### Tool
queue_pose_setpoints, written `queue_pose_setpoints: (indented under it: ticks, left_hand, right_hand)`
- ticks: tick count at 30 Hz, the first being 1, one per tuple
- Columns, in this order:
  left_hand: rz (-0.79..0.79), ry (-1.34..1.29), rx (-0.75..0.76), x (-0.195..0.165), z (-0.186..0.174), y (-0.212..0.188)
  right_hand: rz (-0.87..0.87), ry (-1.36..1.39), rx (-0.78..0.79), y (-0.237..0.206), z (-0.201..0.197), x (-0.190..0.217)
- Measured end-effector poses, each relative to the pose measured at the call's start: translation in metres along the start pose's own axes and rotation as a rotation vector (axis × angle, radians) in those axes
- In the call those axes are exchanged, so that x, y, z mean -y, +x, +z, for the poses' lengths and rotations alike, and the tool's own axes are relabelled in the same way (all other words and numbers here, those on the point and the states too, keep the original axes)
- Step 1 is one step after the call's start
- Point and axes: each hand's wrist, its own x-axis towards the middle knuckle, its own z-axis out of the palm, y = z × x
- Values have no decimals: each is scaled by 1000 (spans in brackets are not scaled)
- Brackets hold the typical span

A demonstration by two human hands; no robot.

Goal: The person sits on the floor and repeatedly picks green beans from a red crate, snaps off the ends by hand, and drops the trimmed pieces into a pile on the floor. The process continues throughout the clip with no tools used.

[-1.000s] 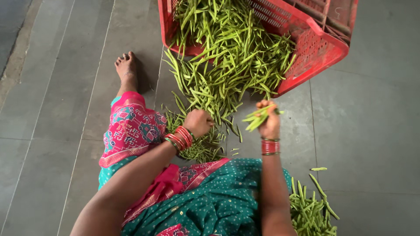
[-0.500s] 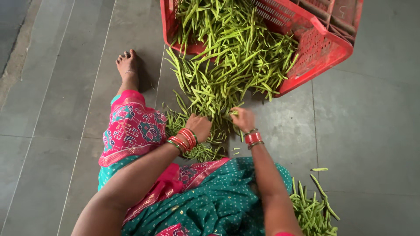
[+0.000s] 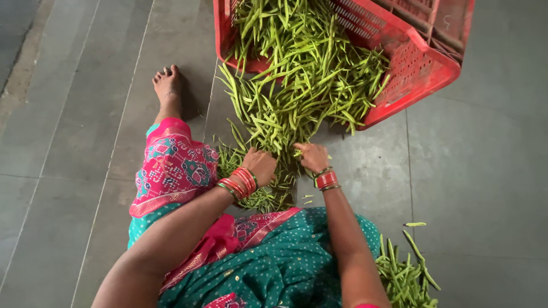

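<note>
The head view looks straight down on a person seated on a grey tiled floor point(image 3: 74, 171). At the top centre of the frame a red plastic crate point(image 3: 422, 68) lies tipped on its side, and a heap of green beans point(image 3: 297, 85) spills from its open mouth down toward the middle of the picture, thinning into a loose scatter on the tiles.

Just below the centre, the left hand point(image 3: 261, 163), with red bangles at the wrist, rests knuckles-up in the lower edge of the spill; its fingers are curled down into the pods, and whether they actually grip any cannot be told from above. Just beside it to the right, the right hand point(image 3: 311, 155), also bangled, has its fingers bent and closed on the pods at the tip of the heap.

At the lower right corner a smaller pile of beans point(image 3: 405, 274) lies well apart from the main heap, beside the teal and pink garment point(image 3: 268, 268). A bare foot point(image 3: 166, 85) shows at the upper left.

The pods look light, slim and fairly stiff, likely to snap if bent hard and to slide over one another easily. A few together, pinched near mid-length, seems the surest hold; single pods would be taken by an end.
</note>
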Motion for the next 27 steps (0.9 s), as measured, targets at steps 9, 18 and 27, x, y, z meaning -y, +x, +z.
queue_pose_setpoints:
  ticks: [9,18,27]
  left_hand:
    - [-26,5,46,2,-2,-2]
    - [-46,-127,-77,-7,-12,6]
    - [-158,-779,-63,-6,-17,17]
  right_hand:
    - [2,98,-7,-5,1,-2]
    - [205,1640,-264,-44,-18,-41]
    - [236,2142,-188,-41,5,-27]
